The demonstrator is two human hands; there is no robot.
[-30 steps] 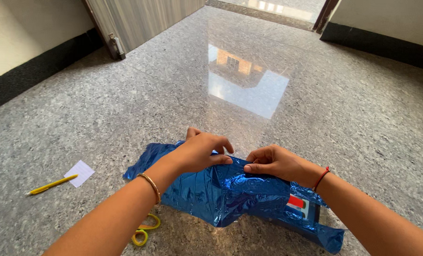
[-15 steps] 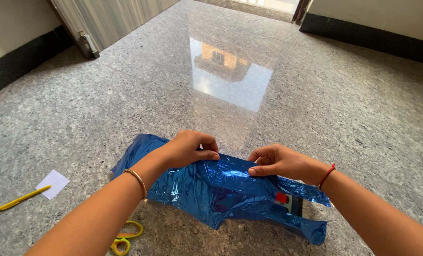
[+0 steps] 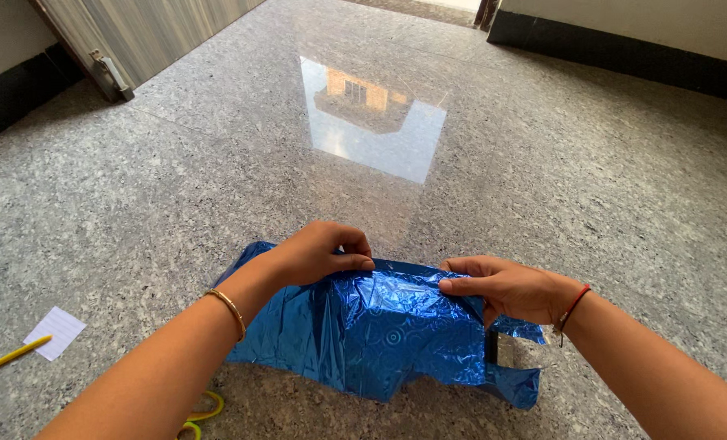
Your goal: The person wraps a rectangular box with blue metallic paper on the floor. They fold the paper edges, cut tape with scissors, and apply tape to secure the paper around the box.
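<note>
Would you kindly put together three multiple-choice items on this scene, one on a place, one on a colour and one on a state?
1. Where does the yellow pen lie?
A. on the floor at the left edge, its tip on a white paper slip
B. on top of the wrapped box
C. beside the door

2. What colour is the wrapping foil?
A. red
B. shiny blue
C. silver

3. What is the state of the hands?
A. both lifted clear of the foil
B. left hand and right hand both pinching the foil's top edge
C. one hand working the scissors

Answers: 1 A, the pen lies at the far left with one end on the slip. 2 B, the foil is glossy blue with a swirl pattern. 3 B, fingers of both hands close on the upper fold while the scissors lie untouched on the floor.
</note>
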